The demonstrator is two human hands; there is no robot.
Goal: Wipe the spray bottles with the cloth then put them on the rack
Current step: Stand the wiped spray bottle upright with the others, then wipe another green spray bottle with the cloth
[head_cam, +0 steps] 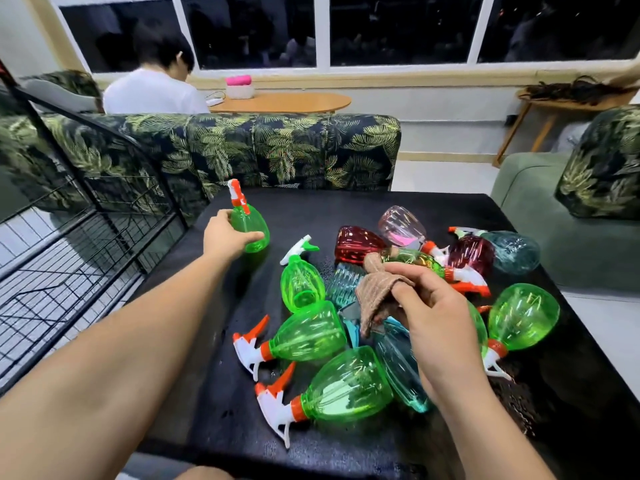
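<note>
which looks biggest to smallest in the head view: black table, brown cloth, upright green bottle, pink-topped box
1. black table
2. brown cloth and upright green bottle, about alike
3. pink-topped box, but far off

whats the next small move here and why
Probably bring the green bottle in the left hand over to the cloth that the right hand holds above the pile, since the two are apart and whether it has been wiped cannot be told.
</note>
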